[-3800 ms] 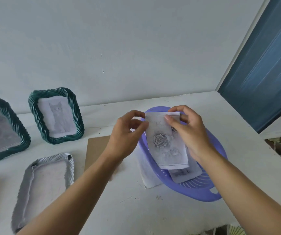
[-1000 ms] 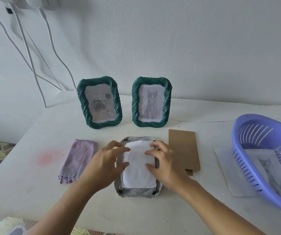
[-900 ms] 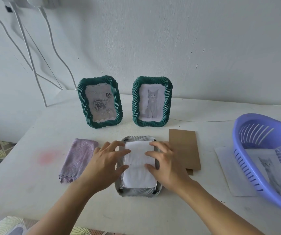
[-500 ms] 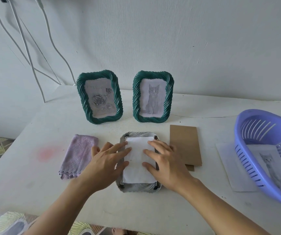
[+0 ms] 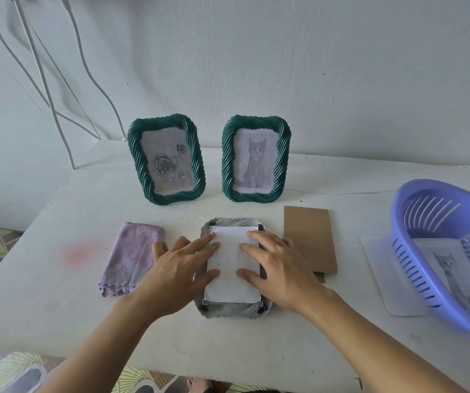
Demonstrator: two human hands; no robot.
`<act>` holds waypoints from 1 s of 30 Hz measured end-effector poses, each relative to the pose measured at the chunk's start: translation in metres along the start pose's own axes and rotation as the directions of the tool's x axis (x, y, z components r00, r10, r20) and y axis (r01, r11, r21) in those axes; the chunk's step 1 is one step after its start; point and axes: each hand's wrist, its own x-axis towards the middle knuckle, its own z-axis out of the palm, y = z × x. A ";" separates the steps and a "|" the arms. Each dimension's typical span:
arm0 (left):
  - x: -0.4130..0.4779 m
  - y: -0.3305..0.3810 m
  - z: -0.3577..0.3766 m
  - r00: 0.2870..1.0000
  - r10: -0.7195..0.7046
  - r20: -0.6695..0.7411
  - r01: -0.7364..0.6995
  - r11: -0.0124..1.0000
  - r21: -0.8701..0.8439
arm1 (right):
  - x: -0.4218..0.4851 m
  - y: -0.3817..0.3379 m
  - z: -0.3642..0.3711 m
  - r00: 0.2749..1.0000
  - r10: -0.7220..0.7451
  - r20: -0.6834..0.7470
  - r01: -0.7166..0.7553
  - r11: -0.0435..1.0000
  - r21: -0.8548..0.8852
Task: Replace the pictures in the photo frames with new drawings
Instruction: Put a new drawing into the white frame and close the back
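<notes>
Under both hands' outstretched fingers, a white sheet (image 5: 229,269), blank side up, lies in the grey frame (image 5: 232,311); left hand (image 5: 175,275) and right hand (image 5: 280,272) press its edges flat, gripping nothing. Just beside the right fingers lies a brown backing board (image 5: 309,239).

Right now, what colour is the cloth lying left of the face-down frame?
Pale lilac purple. The cloth shows best in the head view, the only one.

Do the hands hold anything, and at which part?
Nothing is gripped. The left hand and right hand press flat on the side edges of the white paper in the grey frame.
</notes>
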 end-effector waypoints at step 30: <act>-0.009 -0.006 -0.010 0.989 0.038 0.142 -0.043 0.999 0.032 | -0.005 0.002 -0.009 0.995 0.017 0.097 -0.029 0.993 0.113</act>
